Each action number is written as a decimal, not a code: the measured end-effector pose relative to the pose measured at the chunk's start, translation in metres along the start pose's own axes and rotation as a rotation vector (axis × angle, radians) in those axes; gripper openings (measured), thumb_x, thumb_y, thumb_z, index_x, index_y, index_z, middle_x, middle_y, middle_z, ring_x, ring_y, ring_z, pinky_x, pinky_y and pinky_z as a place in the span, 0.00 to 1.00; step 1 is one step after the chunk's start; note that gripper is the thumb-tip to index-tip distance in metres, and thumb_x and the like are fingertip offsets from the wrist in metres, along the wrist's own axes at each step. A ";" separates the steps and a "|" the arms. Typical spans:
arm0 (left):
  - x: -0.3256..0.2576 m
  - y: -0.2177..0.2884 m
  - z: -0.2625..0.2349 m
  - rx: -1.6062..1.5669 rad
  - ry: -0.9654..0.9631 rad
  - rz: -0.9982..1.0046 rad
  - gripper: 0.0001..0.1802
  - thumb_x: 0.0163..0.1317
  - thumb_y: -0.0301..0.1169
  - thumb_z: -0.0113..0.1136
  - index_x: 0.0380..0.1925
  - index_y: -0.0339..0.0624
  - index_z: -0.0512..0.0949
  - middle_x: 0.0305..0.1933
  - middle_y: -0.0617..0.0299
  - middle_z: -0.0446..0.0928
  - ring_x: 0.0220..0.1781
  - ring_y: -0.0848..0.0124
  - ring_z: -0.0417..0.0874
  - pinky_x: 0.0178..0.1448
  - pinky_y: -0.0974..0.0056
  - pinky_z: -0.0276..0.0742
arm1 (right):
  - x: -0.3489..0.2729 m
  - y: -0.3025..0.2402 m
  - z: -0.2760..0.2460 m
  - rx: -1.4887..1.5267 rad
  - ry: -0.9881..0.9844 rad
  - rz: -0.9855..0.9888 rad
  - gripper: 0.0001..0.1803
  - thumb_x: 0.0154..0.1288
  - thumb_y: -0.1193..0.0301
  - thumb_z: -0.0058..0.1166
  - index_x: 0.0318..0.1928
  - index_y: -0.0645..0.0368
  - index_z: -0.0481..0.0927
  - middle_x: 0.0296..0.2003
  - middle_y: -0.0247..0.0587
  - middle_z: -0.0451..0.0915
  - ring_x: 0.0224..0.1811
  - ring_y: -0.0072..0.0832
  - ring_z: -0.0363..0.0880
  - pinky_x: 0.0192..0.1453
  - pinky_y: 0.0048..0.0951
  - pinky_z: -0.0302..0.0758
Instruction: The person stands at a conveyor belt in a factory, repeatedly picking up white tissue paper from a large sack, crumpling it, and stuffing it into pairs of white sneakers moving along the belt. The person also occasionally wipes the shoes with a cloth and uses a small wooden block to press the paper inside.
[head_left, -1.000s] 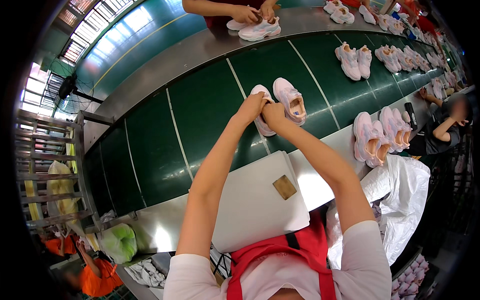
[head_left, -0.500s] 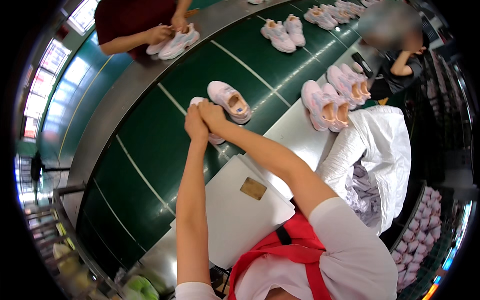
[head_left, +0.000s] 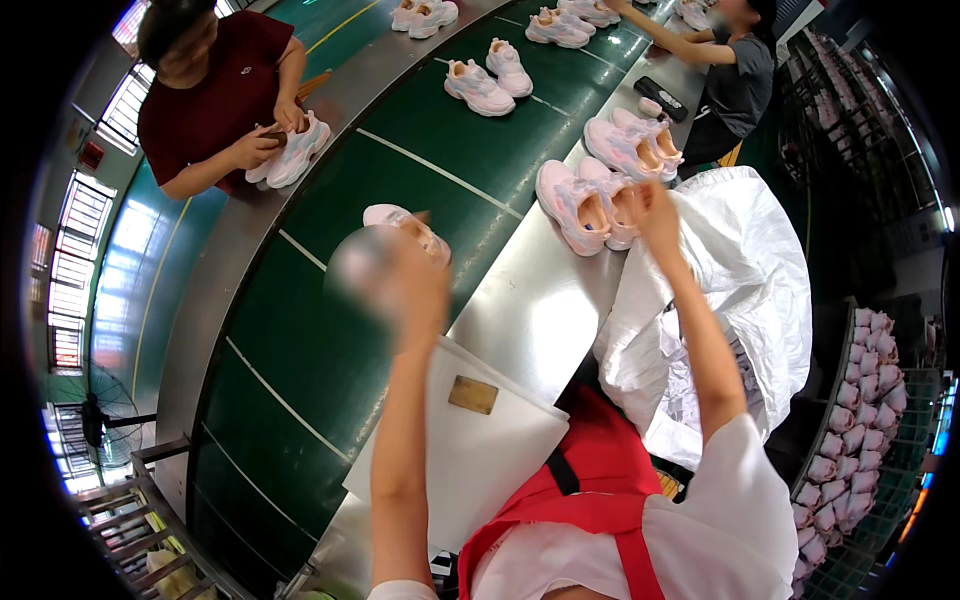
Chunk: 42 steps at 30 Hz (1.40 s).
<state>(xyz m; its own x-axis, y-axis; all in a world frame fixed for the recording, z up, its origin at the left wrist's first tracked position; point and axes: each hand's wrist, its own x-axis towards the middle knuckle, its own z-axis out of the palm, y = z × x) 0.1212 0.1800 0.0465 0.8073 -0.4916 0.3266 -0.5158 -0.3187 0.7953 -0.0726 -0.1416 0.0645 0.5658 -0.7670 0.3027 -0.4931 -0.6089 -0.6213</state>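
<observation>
My left hand is over the green work surface, smeared by motion. A round blurred patch covers its finger side, so whatever is there stays hidden. Just beyond it sits a pale pink sneaker, partly covered by the hand. My right hand is raised at the right, its fingers curled in and somewhat blurred. It is right beside the heel of a sneaker in the nearer pair on the metal ledge; contact cannot be made out. Its partner stands to the left, and another pair lies behind.
A white sack with crumpled paper hangs below the ledge. A white board bearing a brown plate lies in front of me. Across the line, a person handles sneakers; another works at upper right. Racked shoes stand at right.
My hands, together on the nearer sneaker before, are now apart. The right one has swung right to the pair on the ledge; the left stays over the green surface. The view has shifted.
</observation>
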 end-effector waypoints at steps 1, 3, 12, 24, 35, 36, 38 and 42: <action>0.000 0.058 0.028 -0.226 -0.094 0.048 0.22 0.59 0.32 0.57 0.54 0.41 0.70 0.49 0.48 0.74 0.53 0.53 0.75 0.57 0.58 0.70 | 0.025 0.033 -0.020 -0.110 0.033 -0.041 0.11 0.58 0.70 0.55 0.41 0.61 0.75 0.33 0.45 0.79 0.34 0.38 0.79 0.38 0.35 0.74; -0.008 0.093 0.115 -0.281 -0.337 0.151 0.29 0.56 0.31 0.60 0.59 0.45 0.67 0.55 0.45 0.71 0.58 0.50 0.72 0.62 0.56 0.67 | 0.070 0.086 -0.030 -0.319 0.063 -0.112 0.14 0.59 0.69 0.55 0.43 0.62 0.74 0.36 0.47 0.79 0.35 0.38 0.80 0.39 0.33 0.76; -0.021 0.108 0.358 0.090 0.238 -0.106 0.19 0.64 0.43 0.48 0.53 0.52 0.72 0.66 0.43 0.61 0.68 0.49 0.61 0.67 0.29 0.40 | 0.209 0.235 0.053 -1.079 -0.254 -0.432 0.14 0.66 0.67 0.39 0.51 0.42 0.72 0.48 0.47 0.75 0.33 0.40 0.82 0.24 0.44 0.77; -0.037 0.090 -0.022 0.444 -0.032 0.255 0.24 0.41 0.44 0.69 0.41 0.52 0.82 0.65 0.50 0.64 0.64 0.54 0.66 0.66 0.30 0.45 | 0.203 0.174 0.031 -0.626 -0.526 -0.342 0.35 0.56 0.46 0.56 0.36 0.76 0.79 0.37 0.70 0.77 0.43 0.59 0.76 0.48 0.48 0.73; -0.367 -0.164 -0.473 1.004 0.373 -0.628 0.31 0.52 0.42 0.65 0.53 0.38 0.70 0.47 0.46 0.74 0.53 0.49 0.73 0.56 0.38 0.59 | 0.065 -0.063 0.050 0.071 -0.545 -0.541 0.13 0.60 0.68 0.52 0.30 0.69 0.73 0.23 0.43 0.73 0.27 0.26 0.69 0.33 0.29 0.68; -0.387 -0.170 -0.496 1.024 0.334 -0.700 0.29 0.52 0.43 0.64 0.51 0.40 0.71 0.48 0.46 0.73 0.53 0.49 0.73 0.56 0.39 0.59 | 0.015 -0.119 0.057 0.081 -0.541 -0.551 0.12 0.58 0.69 0.52 0.27 0.68 0.71 0.21 0.39 0.69 0.25 0.22 0.65 0.30 0.28 0.65; -0.445 -0.208 -0.542 0.998 0.351 -0.608 0.23 0.52 0.44 0.64 0.46 0.45 0.76 0.48 0.47 0.73 0.52 0.49 0.73 0.55 0.40 0.60 | -0.067 -0.207 0.081 0.128 -0.495 -0.604 0.08 0.53 0.71 0.49 0.27 0.66 0.72 0.19 0.39 0.69 0.23 0.23 0.65 0.29 0.30 0.64; -0.547 -0.255 -0.565 0.995 0.139 -0.977 0.26 0.50 0.42 0.62 0.47 0.38 0.75 0.38 0.47 0.78 0.49 0.52 0.77 0.54 0.51 0.69 | -0.233 -0.379 0.139 -0.035 -0.639 -0.806 0.16 0.58 0.64 0.48 0.40 0.60 0.81 0.29 0.53 0.81 0.35 0.50 0.80 0.39 0.44 0.74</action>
<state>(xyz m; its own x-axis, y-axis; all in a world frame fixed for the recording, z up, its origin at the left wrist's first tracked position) -0.0272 0.9879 -0.0465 0.9448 0.3242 -0.0477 0.3266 -0.9435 0.0564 0.0739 0.2962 0.1288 0.9780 0.1166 0.1728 0.1753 -0.9084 -0.3797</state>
